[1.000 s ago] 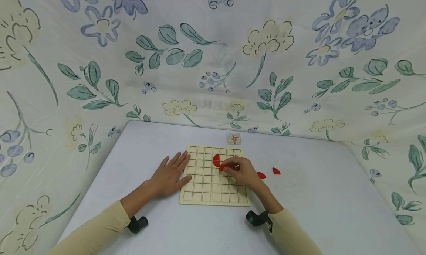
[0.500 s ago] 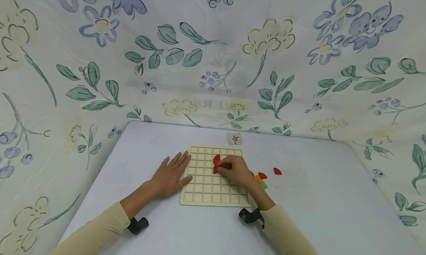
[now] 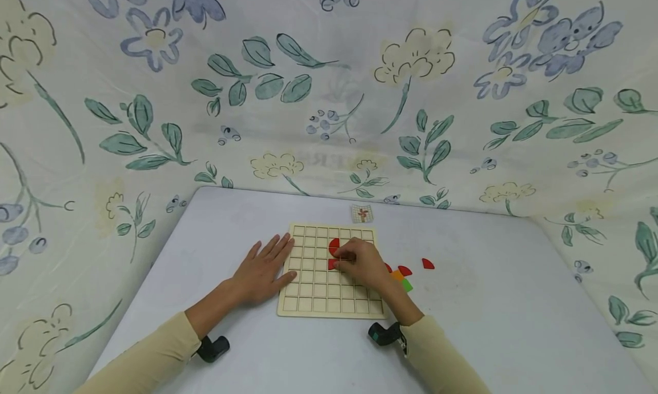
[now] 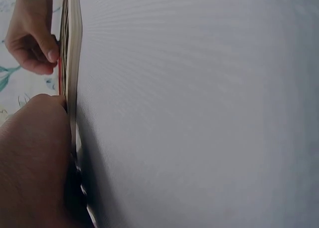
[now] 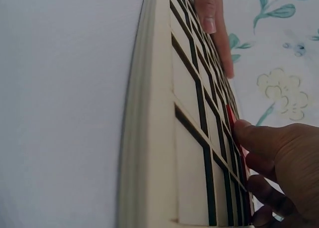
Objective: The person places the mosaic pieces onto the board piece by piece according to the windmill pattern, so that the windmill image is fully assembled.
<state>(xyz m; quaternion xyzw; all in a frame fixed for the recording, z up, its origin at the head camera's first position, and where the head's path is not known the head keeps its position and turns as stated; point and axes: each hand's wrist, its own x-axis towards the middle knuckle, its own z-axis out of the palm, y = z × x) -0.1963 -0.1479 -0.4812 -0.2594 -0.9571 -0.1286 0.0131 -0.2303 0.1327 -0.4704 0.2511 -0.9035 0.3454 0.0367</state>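
A square wooden grid board (image 3: 305, 306) lies on the white table. My left hand (image 3: 261, 271) rests flat with spread fingers on its left edge. My right hand (image 3: 364, 264) is over the middle of the board, thumb and fingers curled at a small red quarter-circle piece (image 3: 332, 264) in one cell. In the right wrist view the thumb (image 5: 249, 133) is right at the red piece, whose right side is hidden by the hand in the head view. Just above it on the board sits a red half-round shape (image 3: 334, 246), partly behind the fingers.
Right of the board lie several loose pieces: a red quarter-circle (image 3: 428, 264), another red piece (image 3: 405, 270), an orange piece (image 3: 397, 275) and a green piece (image 3: 406, 285). A small patterned card (image 3: 362, 213) lies behind the board. A floral cloth (image 3: 329, 97) hangs behind the table.
My right hand has moved left with the red piece, which now lies flat in a cell below the half-round shape. Orange and green pieces have come into sight. The left hand stays put.
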